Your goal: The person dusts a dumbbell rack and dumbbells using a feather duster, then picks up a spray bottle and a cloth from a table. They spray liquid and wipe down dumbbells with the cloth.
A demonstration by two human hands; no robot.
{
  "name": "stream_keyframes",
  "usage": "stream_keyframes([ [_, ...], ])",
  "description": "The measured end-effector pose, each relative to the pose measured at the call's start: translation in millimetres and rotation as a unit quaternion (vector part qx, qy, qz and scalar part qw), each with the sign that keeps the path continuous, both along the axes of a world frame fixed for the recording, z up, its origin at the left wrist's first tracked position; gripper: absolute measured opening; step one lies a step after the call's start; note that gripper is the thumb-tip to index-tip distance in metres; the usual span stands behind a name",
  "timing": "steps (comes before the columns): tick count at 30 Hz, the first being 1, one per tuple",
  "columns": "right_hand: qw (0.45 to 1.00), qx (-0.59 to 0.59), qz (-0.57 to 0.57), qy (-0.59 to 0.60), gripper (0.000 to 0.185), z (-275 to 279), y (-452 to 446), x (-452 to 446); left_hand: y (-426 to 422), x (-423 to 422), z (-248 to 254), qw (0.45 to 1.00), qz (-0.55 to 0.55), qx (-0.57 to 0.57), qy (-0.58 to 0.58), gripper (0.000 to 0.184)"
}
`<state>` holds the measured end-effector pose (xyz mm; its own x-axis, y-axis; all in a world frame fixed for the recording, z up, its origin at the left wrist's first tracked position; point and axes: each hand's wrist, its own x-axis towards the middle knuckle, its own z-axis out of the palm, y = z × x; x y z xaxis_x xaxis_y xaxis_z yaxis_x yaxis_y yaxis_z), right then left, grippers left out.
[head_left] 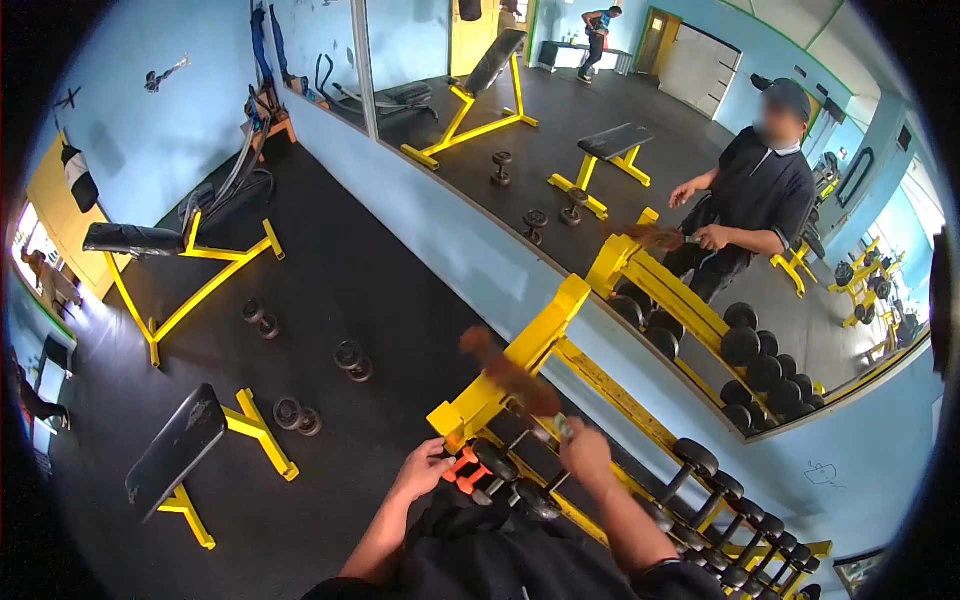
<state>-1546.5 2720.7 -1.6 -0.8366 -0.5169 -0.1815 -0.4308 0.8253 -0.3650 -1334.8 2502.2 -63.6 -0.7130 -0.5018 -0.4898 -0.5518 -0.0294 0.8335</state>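
My right hand [586, 458] is closed around the handle of a brown feather duster [520, 385]. The duster's fluffy head is blurred and lies over the end of the yellow dumbbell rack [500, 395]. Beside the rack's near corner is my left hand [424, 470], fingers apart and slightly bent, holding nothing. Its fingertips are close to the yellow frame and a small orange dumbbell [463, 470]; whether they touch is unclear. Black dumbbells [696, 457] sit in rows along the rack to the right.
A wall mirror [640, 190] reflects the person with the duster, and another person farther back. On the black floor stand a yellow-framed flat bench [185, 445], an incline bench [140, 240] and several dumbbells [352, 360]. A person [50, 275] is at the far left.
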Motion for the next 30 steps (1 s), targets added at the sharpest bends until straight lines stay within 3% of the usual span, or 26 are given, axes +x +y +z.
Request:
stream_keyframes([
  [5, 0.986, 0.076, -0.017, 0.149, 0.027, 66.2, -70.9, -71.9, -6.9, -12.4, 1.4, 0.999, -0.025, 0.030, 0.022, 0.053],
  [7, 0.979, 0.121, 0.038, 0.158, 0.024, 90.3, -112.9, -92.7, -12.6, -15.7, -24.1, 0.998, -0.029, 0.027, 0.050, 0.055],
  [9, 0.975, 0.143, 0.069, 0.155, 0.024, 98.3, -158.0, -97.2, -19.2, -17.2, -35.6, 0.996, -0.034, 0.002, 0.086, 0.059],
  [10, 0.966, 0.157, 0.140, 0.149, 0.024, 113.8, -176.7, -88.4, -22.2, -17.1, -31.3, 0.995, -0.037, 0.001, 0.092, 0.059],
  [13, 0.910, 0.303, 0.280, 0.050, 0.027, 125.9, -231.6, -58.8, -30.8, -12.4, -27.4, 0.996, -0.009, 0.015, 0.083, 0.058],
  [16, 0.880, 0.369, 0.298, -0.012, 0.030, 121.8, -264.9, -42.2, -45.2, 1.4, -23.7, 0.995, 0.025, 0.043, 0.083, 0.056],
  [18, 0.885, 0.371, 0.281, -0.017, 0.029, 111.0, -271.6, -54.8, -54.5, 13.0, -19.9, 0.994, 0.036, 0.043, 0.091, 0.056],
  [21, 0.920, 0.324, 0.213, 0.052, 0.027, 100.8, -268.2, -79.1, -65.8, 27.6, -13.2, 0.999, 0.044, 0.014, 0.016, 0.055],
  [23, 0.947, 0.286, 0.072, 0.126, 0.027, 87.6, -267.9, -96.7, -69.9, 34.5, -15.8, 0.999, 0.042, 0.008, 0.009, 0.054],
  [27, 0.944, 0.299, 0.064, 0.124, 0.025, 93.1, -253.6, -98.4, -71.2, 33.0, -17.3, 0.999, 0.035, -0.001, 0.009, 0.057],
  [29, 0.931, 0.296, 0.189, 0.102, 0.026, 105.1, -245.7, -83.8, -71.3, 27.4, -21.4, 0.999, 0.036, 0.019, 0.021, 0.058],
  [30, 0.931, 0.298, 0.186, 0.099, 0.026, 111.7, -243.2, -74.0, -71.2, 24.3, -22.9, 0.999, 0.033, 0.021, 0.020, 0.058],
])
